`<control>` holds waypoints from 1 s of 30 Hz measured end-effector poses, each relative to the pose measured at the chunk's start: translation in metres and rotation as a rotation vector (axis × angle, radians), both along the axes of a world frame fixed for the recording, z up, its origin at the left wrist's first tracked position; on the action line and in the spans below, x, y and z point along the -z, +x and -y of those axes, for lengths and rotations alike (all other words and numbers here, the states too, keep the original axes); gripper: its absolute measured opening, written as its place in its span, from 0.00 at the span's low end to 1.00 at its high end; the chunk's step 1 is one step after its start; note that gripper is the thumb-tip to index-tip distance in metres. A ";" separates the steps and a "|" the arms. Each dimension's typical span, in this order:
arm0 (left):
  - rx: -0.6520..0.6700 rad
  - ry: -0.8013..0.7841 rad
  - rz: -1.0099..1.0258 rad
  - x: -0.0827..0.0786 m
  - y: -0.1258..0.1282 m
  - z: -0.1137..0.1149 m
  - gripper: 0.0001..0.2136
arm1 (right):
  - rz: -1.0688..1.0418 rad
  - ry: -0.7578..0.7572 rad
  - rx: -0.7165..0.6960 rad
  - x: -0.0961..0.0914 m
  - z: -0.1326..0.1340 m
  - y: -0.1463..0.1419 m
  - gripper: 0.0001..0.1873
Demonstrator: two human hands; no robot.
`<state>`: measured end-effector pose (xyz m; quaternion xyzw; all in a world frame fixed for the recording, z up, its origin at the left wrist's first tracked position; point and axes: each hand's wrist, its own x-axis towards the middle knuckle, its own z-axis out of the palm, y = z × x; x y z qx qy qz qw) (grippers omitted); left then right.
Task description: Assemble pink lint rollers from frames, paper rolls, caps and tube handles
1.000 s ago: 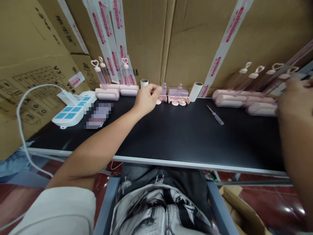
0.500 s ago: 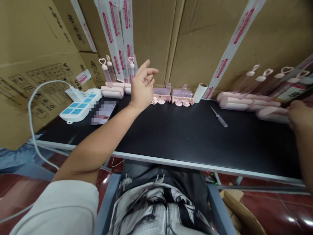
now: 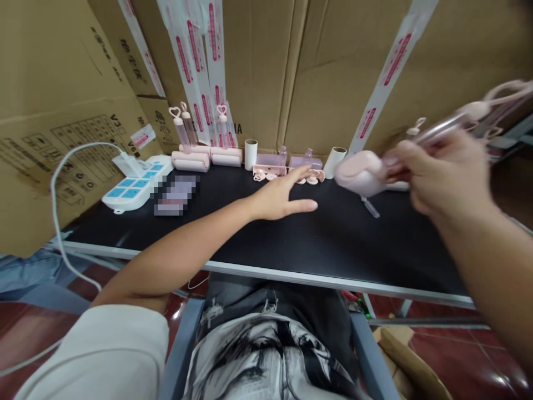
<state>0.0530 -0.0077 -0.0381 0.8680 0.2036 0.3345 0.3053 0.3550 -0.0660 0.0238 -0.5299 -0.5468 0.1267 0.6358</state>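
My right hand [image 3: 453,172] is wrapped round the clear handle of a pink lint roller [image 3: 361,172], held tilted above the table, its rounded pink head to the left and looped end to the upper right. My left hand [image 3: 283,197] reaches over the black table, fingers spread and holding nothing. Just beyond it lie opened pink parts with clear lilac pieces [image 3: 270,168]. Two white paper tubes [image 3: 251,154] stand by those parts. A small screwdriver [image 3: 370,207] lies below the roller's head, partly hidden.
More pink rollers with upright heart-loop handles [image 3: 190,160] stand at the back left; others on the right are partly hidden by my right hand. A white power strip [image 3: 137,186] with a cable and a blurred-out phone [image 3: 177,194] lie left. Cardboard [image 3: 258,66] walls the back.
My right hand has come in from the far right edge, bringing a lint roller up off the table. My left hand has moved right and lower, uncovering a second white tube.
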 end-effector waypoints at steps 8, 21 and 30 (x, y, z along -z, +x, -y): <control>-0.015 -0.155 0.383 0.019 0.013 -0.016 0.48 | -0.434 -0.142 -0.616 0.030 -0.025 -0.088 0.24; -0.447 -0.162 0.011 -0.054 -0.084 -0.052 0.31 | -0.749 -0.162 -0.439 0.033 -0.030 -0.057 0.22; -0.456 0.075 -0.538 -0.027 -0.083 -0.062 0.30 | -0.575 -0.139 -0.477 0.036 -0.019 -0.064 0.20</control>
